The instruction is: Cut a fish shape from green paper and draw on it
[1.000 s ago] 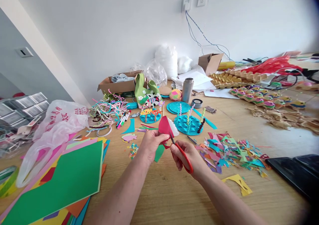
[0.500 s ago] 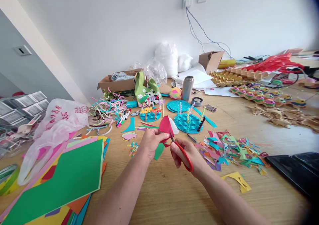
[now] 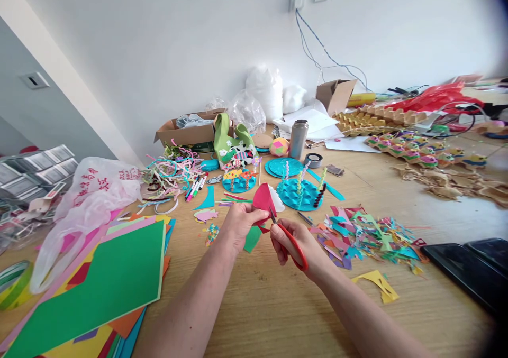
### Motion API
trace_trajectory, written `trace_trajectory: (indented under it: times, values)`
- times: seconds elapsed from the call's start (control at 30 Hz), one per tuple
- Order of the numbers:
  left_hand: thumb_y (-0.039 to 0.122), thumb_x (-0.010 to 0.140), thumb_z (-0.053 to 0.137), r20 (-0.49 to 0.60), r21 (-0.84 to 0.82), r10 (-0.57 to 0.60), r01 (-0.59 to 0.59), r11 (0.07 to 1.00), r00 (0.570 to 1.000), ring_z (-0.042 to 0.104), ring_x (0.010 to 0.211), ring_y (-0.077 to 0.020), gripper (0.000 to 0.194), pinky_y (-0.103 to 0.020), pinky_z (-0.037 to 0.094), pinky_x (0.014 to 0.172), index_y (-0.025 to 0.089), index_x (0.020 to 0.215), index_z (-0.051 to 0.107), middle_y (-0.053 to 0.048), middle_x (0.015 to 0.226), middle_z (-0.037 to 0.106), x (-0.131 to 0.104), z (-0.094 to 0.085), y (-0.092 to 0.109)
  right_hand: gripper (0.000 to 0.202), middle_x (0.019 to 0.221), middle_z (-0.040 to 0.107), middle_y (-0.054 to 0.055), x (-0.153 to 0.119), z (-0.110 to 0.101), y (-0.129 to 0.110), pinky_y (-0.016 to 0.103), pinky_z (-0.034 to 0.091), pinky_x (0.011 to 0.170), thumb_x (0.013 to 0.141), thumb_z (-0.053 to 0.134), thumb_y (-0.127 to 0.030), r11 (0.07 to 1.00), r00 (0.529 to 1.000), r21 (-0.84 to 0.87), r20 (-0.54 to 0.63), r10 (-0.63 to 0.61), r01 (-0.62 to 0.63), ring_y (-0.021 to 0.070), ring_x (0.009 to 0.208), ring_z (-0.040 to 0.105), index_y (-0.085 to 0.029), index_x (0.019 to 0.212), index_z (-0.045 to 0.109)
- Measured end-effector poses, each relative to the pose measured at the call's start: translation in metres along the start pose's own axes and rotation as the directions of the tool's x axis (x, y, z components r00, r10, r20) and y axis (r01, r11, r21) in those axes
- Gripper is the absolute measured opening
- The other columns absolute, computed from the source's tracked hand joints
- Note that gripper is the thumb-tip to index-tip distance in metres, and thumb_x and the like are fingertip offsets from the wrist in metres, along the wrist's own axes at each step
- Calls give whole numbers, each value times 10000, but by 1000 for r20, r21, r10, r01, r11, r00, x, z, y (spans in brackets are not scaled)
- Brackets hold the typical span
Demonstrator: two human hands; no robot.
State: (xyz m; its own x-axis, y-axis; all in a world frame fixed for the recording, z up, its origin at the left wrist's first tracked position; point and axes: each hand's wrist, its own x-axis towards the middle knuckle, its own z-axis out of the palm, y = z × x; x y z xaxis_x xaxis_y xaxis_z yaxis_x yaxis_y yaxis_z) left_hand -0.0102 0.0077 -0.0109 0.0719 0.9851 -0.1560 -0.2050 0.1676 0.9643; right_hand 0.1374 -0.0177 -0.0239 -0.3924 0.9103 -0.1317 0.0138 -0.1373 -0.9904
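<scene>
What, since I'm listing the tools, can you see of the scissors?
The scissors have red, plastic-looking handles and dark, metal-looking blades. The right hand holds them slanted above the table, blades pointing up-left in the view, at the red paper in the left hand. The blades' opening is too small to judge.

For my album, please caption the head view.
Left hand holding red paper, right hand holding red-handled scissors at its edge.
</scene>
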Motion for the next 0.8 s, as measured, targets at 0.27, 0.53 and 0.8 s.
trace_trajectory:
  times: [0.27,0.53,0.8]
  values:
    - [225,540,747,-9,1,-7,7,1000,1000,529,586,-105,168,-239,406,610,105,647,700,-42,637,655,-1,0,0,485,478,511,-61,4,-2,8,181,353,347,716,622,-632,1000,1000,-10,0,-13,13,69,352,475,-184,654,447]
    - [252,526,769,2,-9,-23,23,1000,1000,502,546,-98,193,-233,374,565,102,610,679,-32,597,630,-2,0,3,453,445,501,-65,3,-1,7,177,327,321,708,647,-584,1000,1000,-7,-7,-11,11,70,324,460,-192,622,439]
    - [238,522,760,6,-32,-15,15,999,1000,498,532,-90,178,-225,369,550,102,598,674,-29,574,620,-4,2,6,432,419,488,-75,3,-1,9,189,325,308,695,658,-561,1000,1000,17,-26,2,-2,79,302,445,-205,607,429]
